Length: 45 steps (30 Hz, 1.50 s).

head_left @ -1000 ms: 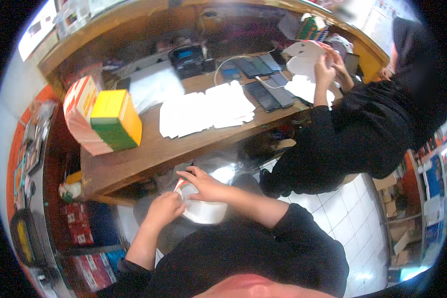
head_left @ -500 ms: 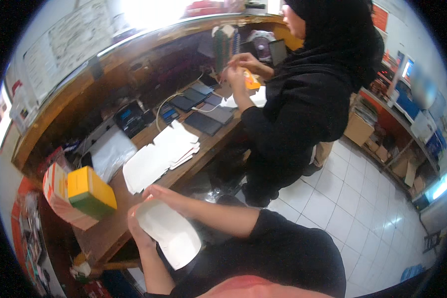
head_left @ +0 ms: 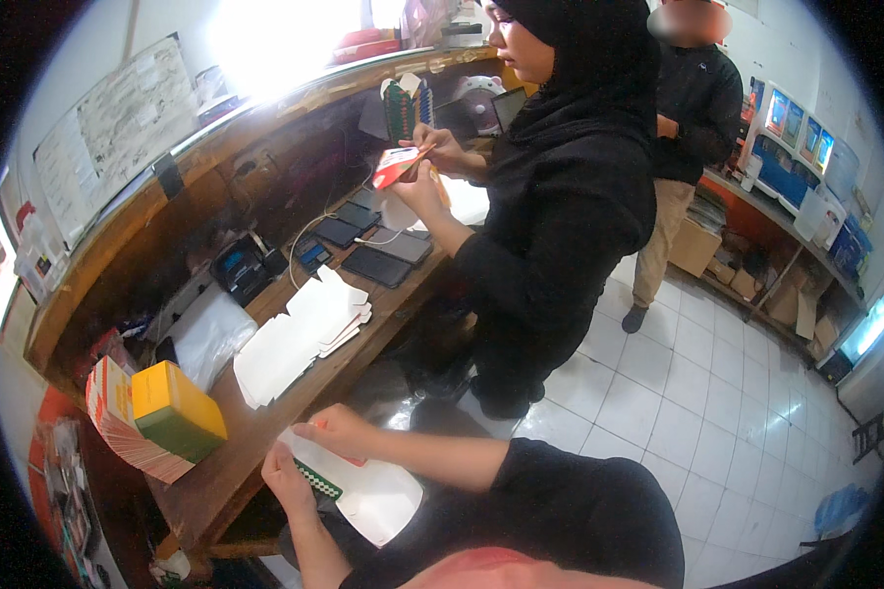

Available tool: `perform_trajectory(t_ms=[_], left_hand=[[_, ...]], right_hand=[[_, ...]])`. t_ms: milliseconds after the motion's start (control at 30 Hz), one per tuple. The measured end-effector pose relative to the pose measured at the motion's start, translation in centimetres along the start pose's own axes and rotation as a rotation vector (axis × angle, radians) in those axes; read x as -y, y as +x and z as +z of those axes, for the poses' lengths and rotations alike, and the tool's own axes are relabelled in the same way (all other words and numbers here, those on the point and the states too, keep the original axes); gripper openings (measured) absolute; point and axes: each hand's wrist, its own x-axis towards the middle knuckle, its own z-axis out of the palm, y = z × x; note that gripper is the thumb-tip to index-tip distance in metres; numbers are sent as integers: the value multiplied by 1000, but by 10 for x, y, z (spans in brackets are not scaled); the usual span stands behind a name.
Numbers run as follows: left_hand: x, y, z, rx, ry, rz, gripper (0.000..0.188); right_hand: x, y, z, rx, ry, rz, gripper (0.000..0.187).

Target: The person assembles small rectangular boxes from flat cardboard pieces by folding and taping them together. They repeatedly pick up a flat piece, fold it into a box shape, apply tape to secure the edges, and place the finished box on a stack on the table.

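A white folding-carton blank [head_left: 381, 496], with a green-and-white checkered strip along one side, is in both my hands above my lap. My left hand [head_left: 287, 479] pinches its left edge near the checkered strip. Opposite it, my right hand [head_left: 336, 430] is closed on the upper edge, and a bit of red shows under the wrist. The near end of the card hangs free and flares out. Just beyond my hands, a stack of flat white carton blanks [head_left: 290, 344] lies on the wooden counter [head_left: 255, 432].
At the left stand a yellow-and-green box [head_left: 177, 398] and a fanned row of red-and-white cards [head_left: 128, 417]. Several phones [head_left: 375, 265] and a cable lie farther along. A co-worker in black [head_left: 560, 196] handles a red-and-white card [head_left: 395, 167]. Another person [head_left: 692, 118] stands behind.
The carton blank has turned and been drawn narrower, so its checkered strip now shows. My right hand has moved down slightly. The co-worker now holds up a red-and-white card; a second person has come into view.
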Motion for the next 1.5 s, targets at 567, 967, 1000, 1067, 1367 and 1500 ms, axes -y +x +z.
perform_trajectory(t_ms=[567, 967, 1000, 1067, 1367, 1500], left_hand=[[15, -19, 4, -230, 90, 99, 53], [36, -49, 25, -36, -216, -331, 53], [30, -49, 28, -37, -205, -331, 51], [31, -47, 28, -38, -184, -328, 48], [43, -45, 34, -179, -18, -173, 29], [44, -43, 16, -45, 4, -187, 29]], right_hand=[[-81, -17, 14, -12, -186, -191, 36], [-112, -21, 20, -269, 93, -368, 30], [-112, -21, 19, -266, 70, -364, 30], [-108, -20, 20, -313, 105, -349, 34], [-100, -22, 2, -153, -286, -183, 53], [-89, -43, -1, -176, -837, -170, 54]])
